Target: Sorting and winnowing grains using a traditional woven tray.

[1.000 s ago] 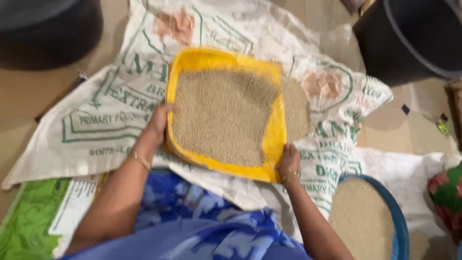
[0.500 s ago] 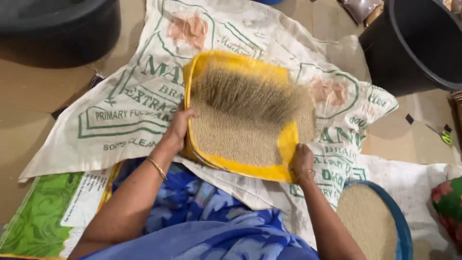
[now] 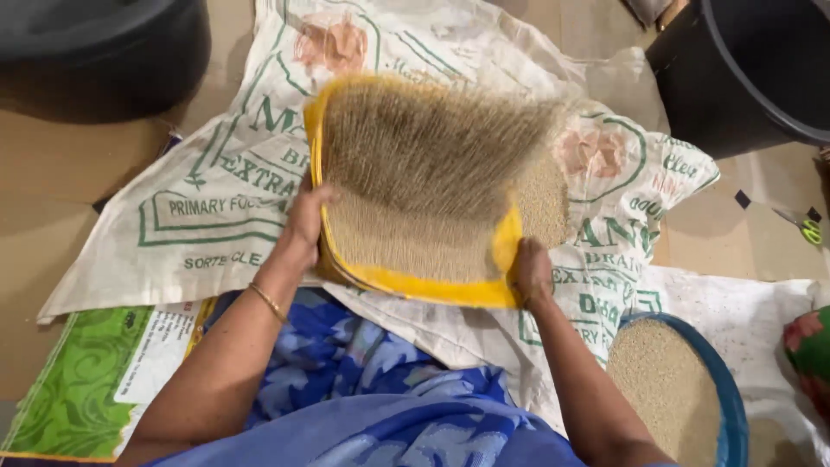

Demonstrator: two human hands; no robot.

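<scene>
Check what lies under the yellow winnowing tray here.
Under the yellow tray a white printed sack is spread on the floor, with a small grain pile showing beside its right edge. What the sack bears directly beneath the tray is hidden.

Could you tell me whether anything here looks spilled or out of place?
Yes: a small heap of grain lies on the white sack past the far right edge of the yellow tray, outside it. Nothing looks damaged.
</scene>
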